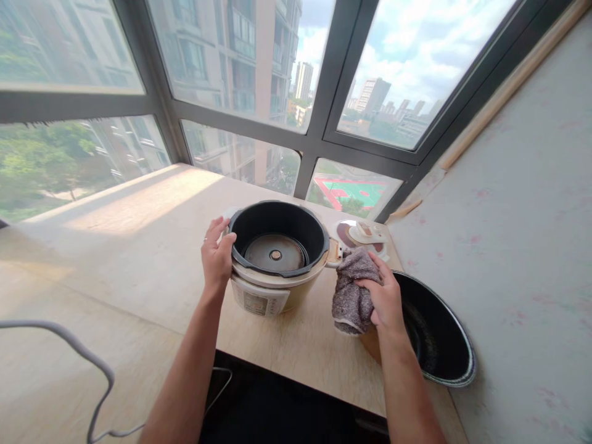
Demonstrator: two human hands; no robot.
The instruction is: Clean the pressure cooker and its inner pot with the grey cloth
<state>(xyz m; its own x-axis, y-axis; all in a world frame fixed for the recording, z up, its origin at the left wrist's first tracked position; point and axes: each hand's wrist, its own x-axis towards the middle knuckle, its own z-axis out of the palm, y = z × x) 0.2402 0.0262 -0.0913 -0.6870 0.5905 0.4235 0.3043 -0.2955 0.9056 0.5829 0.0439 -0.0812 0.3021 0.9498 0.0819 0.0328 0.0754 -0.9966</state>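
Grasping the open cooker (277, 280) on its left side with the left hand (218, 251), upright on the pale worktop (139, 271) below the windows (245, 61). Gripping a bunched grey-brown cloth (352, 293) in the right hand (387, 299), just beside the cooker's handle (333, 254), near a black pot (439, 333) by the wall (522, 246) and a white-and-brown lid (363, 232) farther back

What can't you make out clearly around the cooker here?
- Head view: the print on the label of the cooker is too small and blurred to read.
- Head view: the cloth hides part of the lid.
- Head view: the right arm covers part of the black pot.
- Head view: the left edge cuts off the grey cable.
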